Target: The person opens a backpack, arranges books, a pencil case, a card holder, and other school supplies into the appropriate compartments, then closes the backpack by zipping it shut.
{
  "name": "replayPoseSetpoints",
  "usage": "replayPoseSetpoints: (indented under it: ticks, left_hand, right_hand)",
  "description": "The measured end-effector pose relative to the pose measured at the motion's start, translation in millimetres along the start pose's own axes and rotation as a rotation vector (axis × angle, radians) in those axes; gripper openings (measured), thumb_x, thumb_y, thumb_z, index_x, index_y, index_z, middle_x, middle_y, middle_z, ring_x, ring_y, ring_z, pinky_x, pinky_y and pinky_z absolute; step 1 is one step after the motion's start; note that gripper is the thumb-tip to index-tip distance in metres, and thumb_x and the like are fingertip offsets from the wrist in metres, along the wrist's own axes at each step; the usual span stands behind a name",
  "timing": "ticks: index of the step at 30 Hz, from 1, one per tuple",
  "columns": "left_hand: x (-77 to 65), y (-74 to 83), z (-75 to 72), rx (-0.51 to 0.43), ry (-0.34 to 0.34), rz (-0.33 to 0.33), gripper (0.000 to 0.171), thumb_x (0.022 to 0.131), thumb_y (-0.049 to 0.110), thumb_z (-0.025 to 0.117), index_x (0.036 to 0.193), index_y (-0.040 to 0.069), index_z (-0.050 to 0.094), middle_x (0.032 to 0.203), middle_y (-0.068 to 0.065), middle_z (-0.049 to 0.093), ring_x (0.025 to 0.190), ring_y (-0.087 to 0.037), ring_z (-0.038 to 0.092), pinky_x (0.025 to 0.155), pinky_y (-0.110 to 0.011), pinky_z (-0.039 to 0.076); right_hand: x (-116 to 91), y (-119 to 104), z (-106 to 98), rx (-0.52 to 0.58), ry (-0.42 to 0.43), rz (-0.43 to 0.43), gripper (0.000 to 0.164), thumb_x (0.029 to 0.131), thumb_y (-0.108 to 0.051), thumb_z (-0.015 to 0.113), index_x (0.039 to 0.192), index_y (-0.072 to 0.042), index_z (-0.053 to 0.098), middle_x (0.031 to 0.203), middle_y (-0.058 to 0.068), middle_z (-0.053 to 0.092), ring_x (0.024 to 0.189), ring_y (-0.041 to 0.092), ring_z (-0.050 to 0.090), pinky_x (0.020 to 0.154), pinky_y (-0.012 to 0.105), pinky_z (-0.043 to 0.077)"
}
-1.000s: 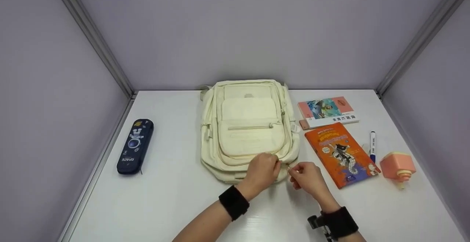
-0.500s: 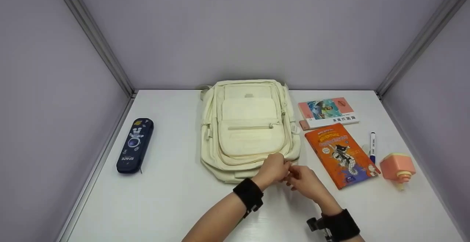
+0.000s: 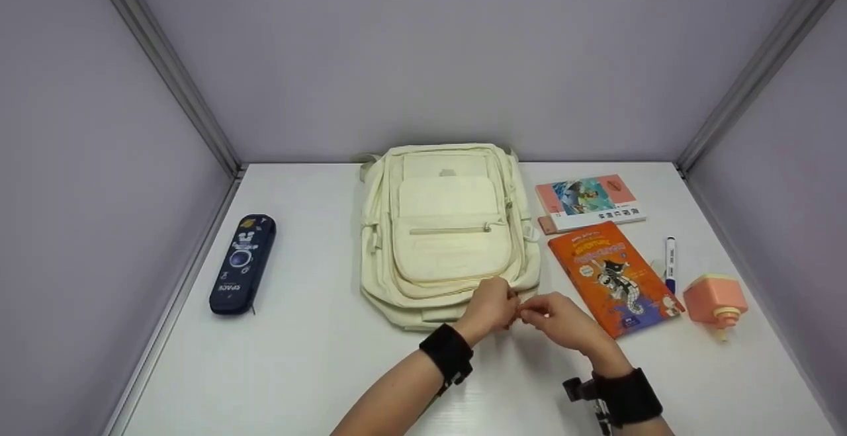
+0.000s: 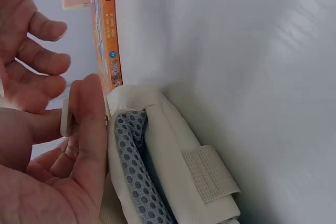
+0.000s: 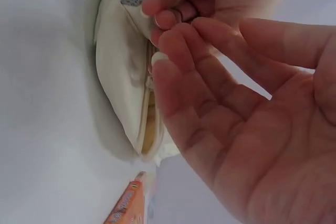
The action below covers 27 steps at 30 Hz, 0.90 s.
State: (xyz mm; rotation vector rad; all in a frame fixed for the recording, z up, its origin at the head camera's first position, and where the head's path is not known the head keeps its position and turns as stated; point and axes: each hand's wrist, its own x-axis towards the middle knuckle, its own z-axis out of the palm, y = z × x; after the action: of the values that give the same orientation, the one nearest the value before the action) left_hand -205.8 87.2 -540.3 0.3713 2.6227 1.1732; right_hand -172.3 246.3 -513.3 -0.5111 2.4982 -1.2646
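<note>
A cream backpack (image 3: pixel 450 251) lies front side up on the white table. At its lower right edge my left hand (image 3: pixel 490 305) pinches a small cream zipper pull (image 4: pixel 66 117) between thumb and finger. Beside that hand, grey mesh lining (image 4: pixel 137 166) shows in a gap of the bag. My right hand (image 3: pixel 561 320) is right next to the left one, its fingertips close to the left fingers. In the right wrist view its fingers are extended and the thumb stands apart. Part of the zipper seam (image 5: pixel 149 98) shows behind those fingers.
To the right lie an orange book (image 3: pixel 615 277), a pink-and-white book (image 3: pixel 591 202), a marker (image 3: pixel 671 264) and a pink bottle (image 3: pixel 716 300). A dark blue pencil case (image 3: pixel 243 264) lies at the left. Grey panels (image 3: pixel 423 59) enclose the table's back and sides.
My left hand has shifted right along the backpack's lower edge, up to the right hand. The right hand's fingers have loosened and it has moved slightly right. The backpack stays in place.
</note>
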Motion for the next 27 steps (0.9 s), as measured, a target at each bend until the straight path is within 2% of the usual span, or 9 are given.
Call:
replayPoseSetpoints:
  ticks: [2,4,6,7,10,13,18,22,27]
  left_hand:
    - [-0.6,0.3,0.7,0.064,-0.003,0.014,0.041,0.093,0.009,0.063,0.052,0.010,0.063,0.040,0.007,0.048,0.035,-0.006,0.045,0.038,-0.020,0.035]
    - [-1.0,0.6,1.5,0.131,0.004,0.029,0.041,0.091,0.009,0.064,0.051,0.013,0.059,0.041,0.008,0.046,0.037,-0.007,0.043,0.039,-0.021,0.035]
    - [-0.9,0.3,2.5,0.197,0.024,0.041,0.040,0.089,0.008,0.065,0.051,0.015,0.054,0.044,0.008,0.045,0.040,-0.008,0.042,0.041,-0.023,0.035]
    - [-0.8,0.0,2.8,0.234,0.039,0.049,0.039,0.087,0.008,0.066,0.052,0.016,0.053,0.046,0.008,0.047,0.042,-0.009,0.043,0.042,-0.024,0.035]
    - [-1.1,-1.4,4.9,0.343,0.093,0.072,0.032,0.086,0.011,0.068,0.057,0.016,0.055,0.055,0.005,0.055,0.050,-0.012,0.051,0.045,-0.027,0.040]
    - [-3.3,-2.6,8.2,0.448,0.142,0.103,0.029,0.090,0.021,0.069,0.063,0.014,0.062,0.061,0.000,0.061,0.053,-0.018,0.059,0.045,-0.031,0.044]
    - [-5.8,-3.7,12.2,0.571,0.195,0.137,0.035,0.095,0.034,0.065,0.067,0.013,0.069,0.061,-0.003,0.063,0.051,-0.021,0.060,0.041,-0.031,0.044]
    - [-7.9,-5.7,6.6,0.662,0.217,0.152,0.027,0.091,0.025,0.068,0.067,0.013,0.070,0.063,-0.003,0.064,0.055,-0.021,0.061,0.043,-0.032,0.046]
    - [-15.3,-11.9,-7.0,0.674,0.192,0.158,0.025,0.087,0.018,0.071,0.063,0.014,0.067,0.062,-0.003,0.063,0.057,-0.021,0.062,0.044,-0.033,0.047]
  right_hand:
    - [4,0,-4,-0.089,0.132,-0.021,0.013,0.095,-0.002,0.061,0.102,0.003,0.071,0.094,0.012,0.069,0.085,0.027,0.063,0.073,0.041,0.051]
    - [10,2,-5,-0.198,0.263,-0.060,0.016,0.089,0.005,0.065,0.105,0.004,0.070,0.096,0.014,0.068,0.088,0.029,0.064,0.078,0.046,0.052]
    - [19,6,-5,-0.315,0.342,-0.108,0.027,0.083,0.012,0.068,0.109,0.004,0.069,0.104,0.016,0.067,0.098,0.034,0.063,0.085,0.050,0.049]
    - [23,10,-4,-0.377,0.354,-0.130,0.033,0.081,0.014,0.070,0.112,0.004,0.069,0.109,0.018,0.065,0.103,0.037,0.061,0.088,0.052,0.048]
    - [35,21,0,-0.530,0.301,-0.200,0.042,0.077,0.013,0.073,0.117,-0.001,0.070,0.122,0.018,0.062,0.113,0.038,0.058,0.094,0.051,0.046]
    - [44,30,4,-0.629,0.252,-0.254,0.035,0.078,0.008,0.076,0.109,-0.006,0.074,0.121,0.014,0.065,0.110,0.033,0.061,0.091,0.047,0.049]
    - [51,35,4,-0.648,0.258,-0.273,0.025,0.078,0.005,0.077,0.097,-0.009,0.079,0.112,0.009,0.071,0.099,0.028,0.067,0.083,0.043,0.053]
    - [53,35,1,-0.651,0.241,-0.241,0.025,0.080,0.005,0.075,0.099,-0.010,0.079,0.111,0.008,0.072,0.098,0.028,0.068,0.081,0.043,0.054]
    - [53,35,-1,-0.641,0.247,-0.214,0.021,0.083,0.004,0.074,0.099,-0.008,0.079,0.109,0.008,0.072,0.096,0.029,0.068,0.081,0.043,0.053]
